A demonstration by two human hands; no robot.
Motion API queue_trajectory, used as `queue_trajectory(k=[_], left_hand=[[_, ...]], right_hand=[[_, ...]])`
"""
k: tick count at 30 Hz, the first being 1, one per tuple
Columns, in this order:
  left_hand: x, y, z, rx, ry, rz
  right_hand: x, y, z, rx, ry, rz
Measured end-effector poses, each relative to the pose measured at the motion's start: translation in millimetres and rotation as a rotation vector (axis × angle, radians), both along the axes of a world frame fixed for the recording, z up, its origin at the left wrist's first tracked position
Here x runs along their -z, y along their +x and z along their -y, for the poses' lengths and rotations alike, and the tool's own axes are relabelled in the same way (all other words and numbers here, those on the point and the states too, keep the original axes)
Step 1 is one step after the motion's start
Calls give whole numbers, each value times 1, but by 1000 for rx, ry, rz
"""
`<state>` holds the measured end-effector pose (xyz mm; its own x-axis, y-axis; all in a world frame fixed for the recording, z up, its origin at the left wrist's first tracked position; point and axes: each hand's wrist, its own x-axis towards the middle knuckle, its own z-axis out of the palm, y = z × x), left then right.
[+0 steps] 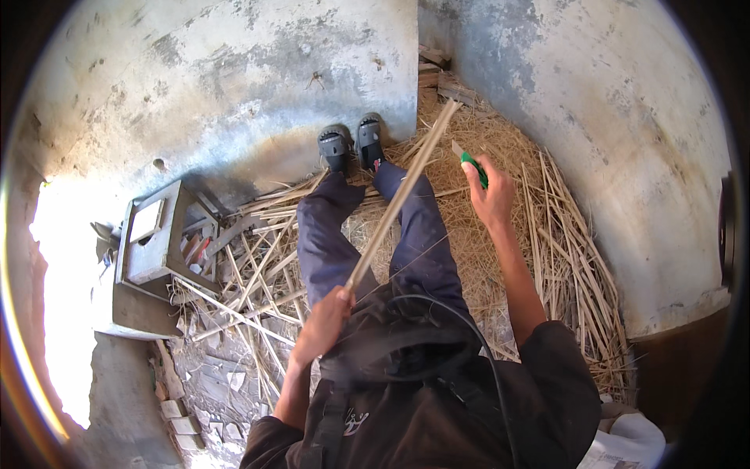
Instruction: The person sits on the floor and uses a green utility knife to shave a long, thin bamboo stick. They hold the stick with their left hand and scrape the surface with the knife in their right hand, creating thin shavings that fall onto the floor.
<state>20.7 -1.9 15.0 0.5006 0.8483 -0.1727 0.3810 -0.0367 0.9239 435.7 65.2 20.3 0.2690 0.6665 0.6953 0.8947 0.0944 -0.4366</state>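
Note:
My left hand [326, 322], near my lap, is closed round the lower end of a long pale bamboo strip [398, 201]. The strip slants up and to the right across my legs, its far end over the shavings. In my right hand [494, 194] is a green-handled utility knife [474, 170], its short blade out and pointing up and left. The blade stands apart from the strip, to its right. A thin sliver [426, 252] crosses my thigh near the strip.
Curly shavings [512, 266] cover the floor ahead and to the right, edged by a pile of strips [574, 270] along the wall. More strips [262, 270] lie at left beside a wooden box [160, 234]. Bricks [186, 426] sit lower left; a white sack [625, 442] lies lower right.

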Motion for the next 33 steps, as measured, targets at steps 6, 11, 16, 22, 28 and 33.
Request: queue_trajectory(k=[6,11,16,22,28,33], left_hand=[[-11,8,-14,-64,-107,105],[-6,22,-17,-20,-102,221],[-17,35,-16,-8,-50,229],[-26,42,-12,12,77,178],[-42,40,-10,77,82,106],[-43,38,-7,96,227,53]], right_hand=[[2,-56,25,-292,10,-198],[-1,-100,37,-508,22,-26],[-2,-118,48,-641,-116,-26],[-1,-131,54,-663,-43,-55],[-9,-135,56,-654,-11,4],[-10,-135,56,-637,41,52]])
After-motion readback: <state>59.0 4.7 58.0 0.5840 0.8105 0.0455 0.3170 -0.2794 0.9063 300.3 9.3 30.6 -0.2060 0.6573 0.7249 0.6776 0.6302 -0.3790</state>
